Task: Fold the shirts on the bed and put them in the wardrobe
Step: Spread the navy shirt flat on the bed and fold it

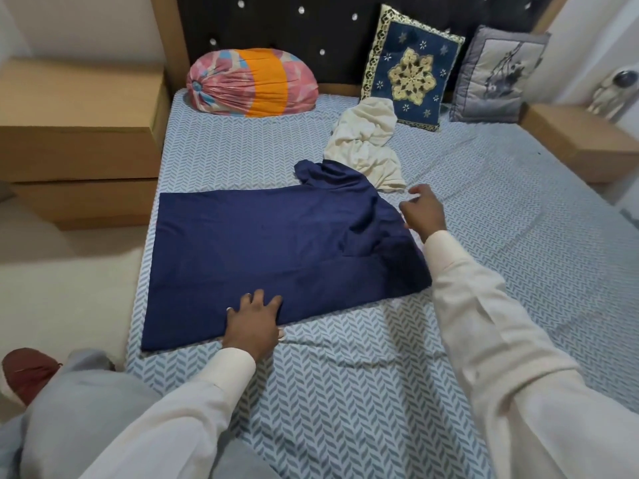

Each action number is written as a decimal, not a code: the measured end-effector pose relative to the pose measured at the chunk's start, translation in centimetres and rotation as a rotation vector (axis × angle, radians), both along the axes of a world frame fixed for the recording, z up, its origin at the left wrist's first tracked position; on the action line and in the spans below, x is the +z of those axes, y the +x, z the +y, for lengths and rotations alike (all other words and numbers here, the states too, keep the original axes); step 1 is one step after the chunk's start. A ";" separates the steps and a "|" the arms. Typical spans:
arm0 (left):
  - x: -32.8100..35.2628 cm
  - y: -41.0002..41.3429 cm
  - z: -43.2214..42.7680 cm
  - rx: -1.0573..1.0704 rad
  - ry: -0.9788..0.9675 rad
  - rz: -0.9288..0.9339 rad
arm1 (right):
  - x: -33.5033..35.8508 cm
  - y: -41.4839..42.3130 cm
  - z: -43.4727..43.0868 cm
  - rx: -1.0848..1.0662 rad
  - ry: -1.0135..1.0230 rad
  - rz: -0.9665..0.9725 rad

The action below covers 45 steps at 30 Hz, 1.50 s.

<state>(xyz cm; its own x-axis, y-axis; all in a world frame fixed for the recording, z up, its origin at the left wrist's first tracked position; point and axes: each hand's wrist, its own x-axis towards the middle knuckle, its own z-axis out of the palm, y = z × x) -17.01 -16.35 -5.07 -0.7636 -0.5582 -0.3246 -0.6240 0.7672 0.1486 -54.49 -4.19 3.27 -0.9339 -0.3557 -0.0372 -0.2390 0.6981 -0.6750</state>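
Herringbone-printed blue and white sheet covers the bed, which fills most of the view and is cut off at the bottom and right edges. Behind it stands a dark tufted headboard studded with shiny buttons, its top out of frame. A plain wooden cabinet sits at the left of the bed and a lower wooden unit at the right, where a small pale figure is too blurred to make out. The navy shirt lies flat across the middle of the sheet. Its cloth is smooth and matte, its body a broad rectangle with the hem toward the left, and its collar end is bunched and creased at the upper right. A plump bolster in pleated pink and orange fabric rests against the headboard. Beside it leans a blue cushion with a gold star and braid border, then a grey cushion, partly hidden behind it. The cream shirt lies crumpled in soft folds between the blue cushion and the navy shirt, touching both. Both arms wear cream sleeves. The left hand presses flat on the navy shirt's near edge, fingers spread and straight. The right hand is at the shirt's far right edge, fingers loosely bent and apart; whether it touches the cloth I cannot tell.
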 end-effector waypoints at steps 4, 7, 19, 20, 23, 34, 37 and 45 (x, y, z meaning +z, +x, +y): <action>-0.4 0.0 0.1 0.005 -0.009 -0.003 | -2.5 -1.7 5.0 0.000 0.176 -0.143; -0.4 -0.1 0.1 0.006 -0.003 0.002 | -4.8 1.1 9.7 0.005 0.345 -0.206; 1.1 0.9 -4.8 0.077 -0.112 0.166 | -6.2 6.3 9.7 -0.208 0.398 0.004; 0.8 1.4 -6.1 0.087 -0.181 0.180 | -6.2 6.9 8.4 -0.152 0.332 0.059; 0.3 3.4 -9.6 0.123 -0.245 0.118 | -6.7 8.9 3.7 0.231 0.185 0.131; -1.2 7.0 -15.9 0.083 -0.332 0.039 | -7.9 12.6 -5.5 0.526 0.430 0.164; -1.3 6.7 -15.1 0.103 -0.353 0.192 | -8.4 13.4 -4.4 0.390 0.293 0.199; -4.4 4.0 -6.9 -0.019 -0.145 0.232 | -11.1 7.9 3.6 0.235 0.353 0.166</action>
